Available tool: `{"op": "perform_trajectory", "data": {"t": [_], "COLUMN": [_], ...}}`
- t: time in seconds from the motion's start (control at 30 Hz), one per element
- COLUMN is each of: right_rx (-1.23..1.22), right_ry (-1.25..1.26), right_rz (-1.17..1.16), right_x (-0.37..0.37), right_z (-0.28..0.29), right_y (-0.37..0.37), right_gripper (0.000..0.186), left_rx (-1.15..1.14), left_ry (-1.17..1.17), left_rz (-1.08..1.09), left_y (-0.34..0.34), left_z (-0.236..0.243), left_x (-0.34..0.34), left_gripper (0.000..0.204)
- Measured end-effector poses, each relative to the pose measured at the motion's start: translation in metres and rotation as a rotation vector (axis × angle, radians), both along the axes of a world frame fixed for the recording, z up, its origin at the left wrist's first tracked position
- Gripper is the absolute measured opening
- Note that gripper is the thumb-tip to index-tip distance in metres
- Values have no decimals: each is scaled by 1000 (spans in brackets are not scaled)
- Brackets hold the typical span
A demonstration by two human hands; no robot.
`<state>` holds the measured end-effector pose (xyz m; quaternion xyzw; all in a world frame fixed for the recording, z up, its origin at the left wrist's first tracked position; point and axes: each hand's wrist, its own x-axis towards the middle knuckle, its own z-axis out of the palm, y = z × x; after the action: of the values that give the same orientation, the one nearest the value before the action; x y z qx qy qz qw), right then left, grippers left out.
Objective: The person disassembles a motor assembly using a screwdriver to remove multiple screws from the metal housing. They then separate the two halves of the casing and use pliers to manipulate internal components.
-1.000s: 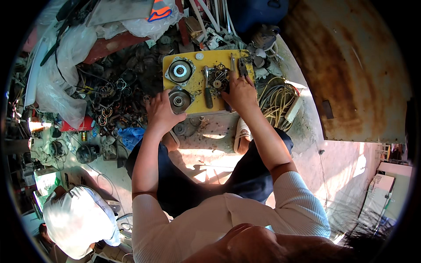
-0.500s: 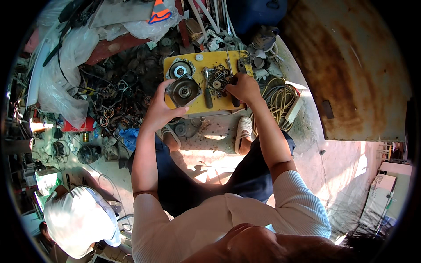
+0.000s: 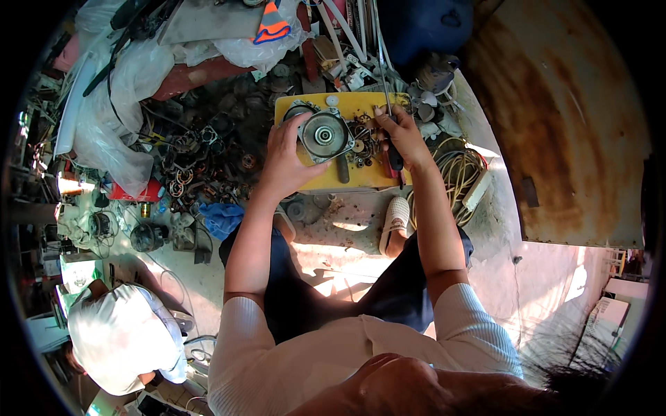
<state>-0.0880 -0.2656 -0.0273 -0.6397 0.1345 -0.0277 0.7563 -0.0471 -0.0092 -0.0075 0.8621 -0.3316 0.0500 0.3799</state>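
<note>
My left hand (image 3: 283, 156) grips a round metal motor end cover (image 3: 326, 137) with a bearing at its centre, tilted and raised over a yellow tabletop (image 3: 312, 182). A second metal cover (image 3: 298, 109) lies partly hidden behind it. My right hand (image 3: 409, 142) is closed around a long screwdriver (image 3: 383, 76), its shaft pointing away from me. Between my hands lie small gears and washers (image 3: 359, 144). The dark handle of a tool (image 3: 343, 169) shows below the held cover. Beneath my right hand is a tool with red handles (image 3: 388, 165), partly covered.
A white disc (image 3: 332, 101) sits at the table's far edge. Scrap motor parts (image 3: 201, 142) pile up at left; coiled yellow cable (image 3: 454, 177) lies at right. A rusty metal sheet (image 3: 562, 125) stands far right. Another person (image 3: 128, 340) is at lower left.
My left hand has lifted and turned the cover, bringing it right over the gears. My right hand has raised the screwdriver from the tabletop. The whole view has shifted slightly.
</note>
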Motion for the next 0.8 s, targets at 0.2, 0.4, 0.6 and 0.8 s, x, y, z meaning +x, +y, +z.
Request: {"op": "perform_trajectory", "data": {"t": [0.2,0.4,0.6,0.8], "right_rx": [64,270,1016,674], "right_ry": [94,58,159,-100], "right_rz": [143,172,27,-243], "right_x": [-6,-2,9,-6], "right_z": [14,25,11,58], "right_y": [18,30,19,38], "right_gripper": [30,24,29,46], "left_rx": [-156,-668,-1209,-1376], "left_ry": [183,444,1065,1415], "left_rz": [-38,-224,-295,-269], "left_y": [-20,-28,-16,-6], "left_z": [-1,-10,-25,-10], "left_x": [4,19,40,43], "left_gripper": [96,101,75,64]}}
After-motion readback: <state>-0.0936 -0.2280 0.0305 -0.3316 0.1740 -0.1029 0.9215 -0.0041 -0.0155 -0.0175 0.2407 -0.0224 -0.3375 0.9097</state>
